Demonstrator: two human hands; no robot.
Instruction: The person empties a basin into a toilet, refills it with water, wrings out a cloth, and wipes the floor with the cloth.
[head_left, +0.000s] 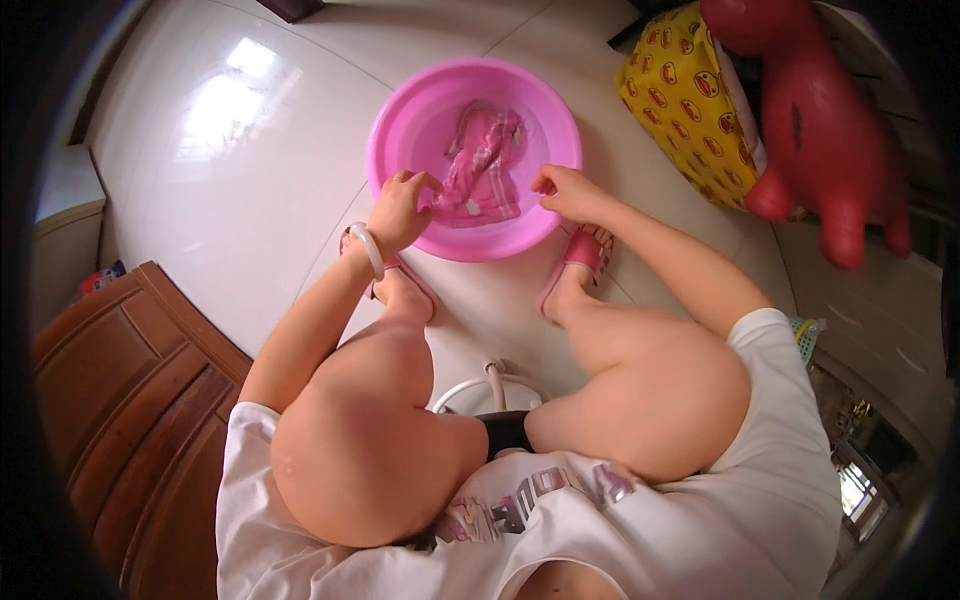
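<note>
A round pink plastic basin (390, 135) stands on the floor between and just beyond my feet. Wet pink cloth (484, 176) with pale stripes and prints lies bunched in it, in what looks like shallow water. My left hand (405, 206) is over the basin's near left rim, its fingertips at the cloth's left edge; whether they pinch it I cannot tell. A pale bangle (367, 251) is on that wrist. My right hand (566, 191) hangs at the right rim, fingers curled, apart from the cloth, with nothing visible in it.
Pink slippers (583, 255) are on my feet, close to the basin. A brown wooden panelled door (142, 390) is at the lower left. To the right are a yellow duck-print fabric item (686, 112) and a red inflatable animal toy (832, 127). A white-legged stool (495, 382) is beneath me.
</note>
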